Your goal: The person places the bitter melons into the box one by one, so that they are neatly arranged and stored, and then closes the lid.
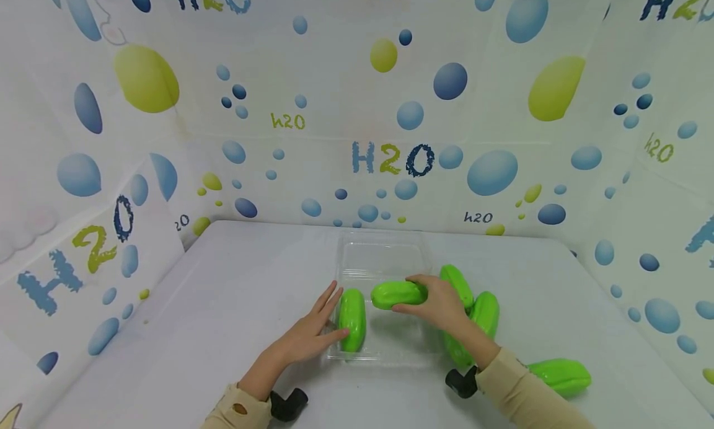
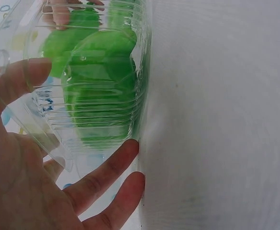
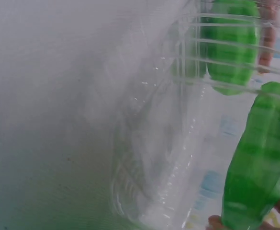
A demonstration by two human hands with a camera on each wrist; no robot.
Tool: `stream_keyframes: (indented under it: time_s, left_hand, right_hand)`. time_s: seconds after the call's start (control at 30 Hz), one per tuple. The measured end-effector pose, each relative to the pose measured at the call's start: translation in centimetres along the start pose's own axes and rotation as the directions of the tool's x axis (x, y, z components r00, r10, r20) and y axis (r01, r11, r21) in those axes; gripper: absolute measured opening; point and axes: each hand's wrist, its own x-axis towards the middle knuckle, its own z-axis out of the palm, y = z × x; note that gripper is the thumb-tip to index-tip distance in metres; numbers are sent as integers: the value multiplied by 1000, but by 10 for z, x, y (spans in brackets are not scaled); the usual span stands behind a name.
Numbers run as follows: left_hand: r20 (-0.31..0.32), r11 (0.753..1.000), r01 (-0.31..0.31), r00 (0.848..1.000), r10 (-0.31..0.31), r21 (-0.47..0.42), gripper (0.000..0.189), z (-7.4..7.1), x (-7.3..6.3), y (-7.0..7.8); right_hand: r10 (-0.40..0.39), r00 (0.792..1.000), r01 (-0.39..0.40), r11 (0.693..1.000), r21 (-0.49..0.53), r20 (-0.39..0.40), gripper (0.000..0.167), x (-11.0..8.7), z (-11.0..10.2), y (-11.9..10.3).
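Note:
A clear plastic clamshell box (image 1: 397, 337) lies on the white table with its lid (image 1: 385, 255) folded back. Along the box's left end lies a glossy green cucumber-shaped vegetable (image 1: 352, 320). My left hand (image 1: 305, 336) rests at that end, fingers extended along the outside wall and thumb (image 2: 27, 79) over the rim. My right hand (image 1: 443, 305) grips a second green vegetable (image 1: 397, 294) between thumb and fingers, holding it sideways above the box. In the right wrist view the held vegetable (image 3: 257, 158) hangs over the box's bare right part.
Several more green vegetables (image 1: 485, 314) lie bunched just right of the box, partly behind my right hand and forearm. Another one (image 1: 563, 377) sits nearer me beside the right sleeve. A patterned sheet (image 1: 323, 131) hangs behind and around the table.

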Motion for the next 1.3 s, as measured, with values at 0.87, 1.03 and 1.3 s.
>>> stream_keyframes:
  time_s: [0.87, 1.03, 1.3]
  left_hand:
    - [-4, 1000, -27, 1000, 27, -6, 77, 2, 2, -3]
    - [-4, 1000, -30, 1000, 30, -8, 77, 1, 1, -2]
    - [-8, 1000, -25, 1000, 25, -1, 77, 2, 2, -4]
  right_hand:
    - [7, 1000, -3, 970, -244, 16, 71, 1, 22, 3]
    - [3, 1000, 0, 969, -246, 13, 70, 1, 25, 3]
    - [-9, 1000, 13, 966, -258, 15, 70, 3, 29, 2]
